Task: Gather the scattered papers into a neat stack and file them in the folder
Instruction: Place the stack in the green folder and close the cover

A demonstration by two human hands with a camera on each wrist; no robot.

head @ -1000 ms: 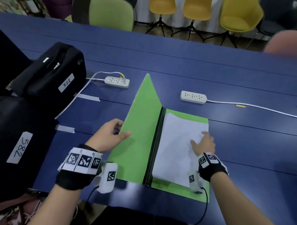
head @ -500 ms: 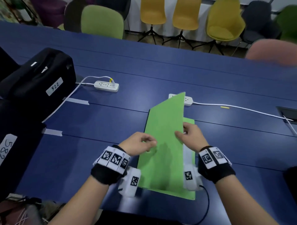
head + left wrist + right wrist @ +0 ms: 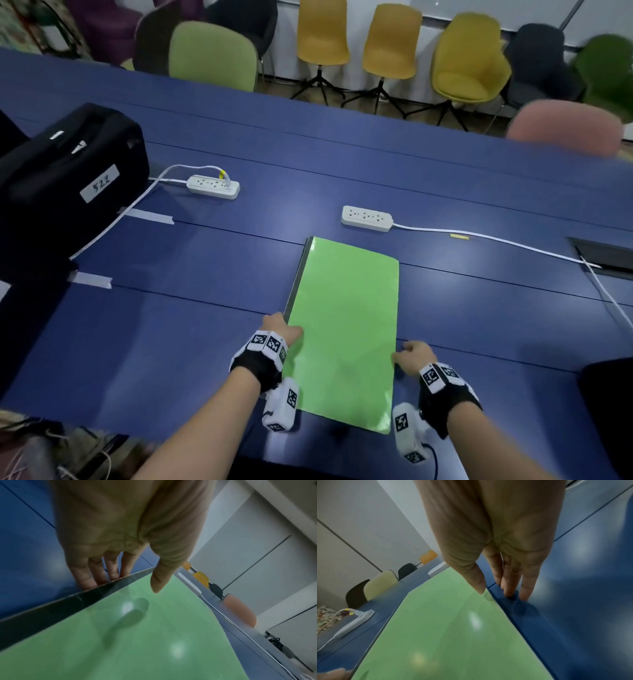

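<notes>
The green folder (image 3: 342, 325) lies closed and flat on the blue table (image 3: 171, 325), its dark spine to the left. The papers are hidden inside it. My left hand (image 3: 282, 330) is at the spine near the front corner. In the left wrist view its straight fingers (image 3: 96, 577) stand against the spine and the thumb hovers just over the green folder's cover (image 3: 137, 642). My right hand (image 3: 409, 356) is at the folder's right edge. The right wrist view shows its thumb tip on the edge of the green folder (image 3: 445, 628) and its fingers (image 3: 525, 588) touching the table beside it.
Two white power strips (image 3: 213, 186) (image 3: 367, 218) with cables lie beyond the folder. Black cases (image 3: 68, 178) labelled 522 fill the left side. A dark object (image 3: 606, 411) sits at the right edge. Chairs line the table's far side.
The folder's cover has come down from upright to flat, hiding the white papers. Both hands have slid off the cover to the folder's left and right edges.
</notes>
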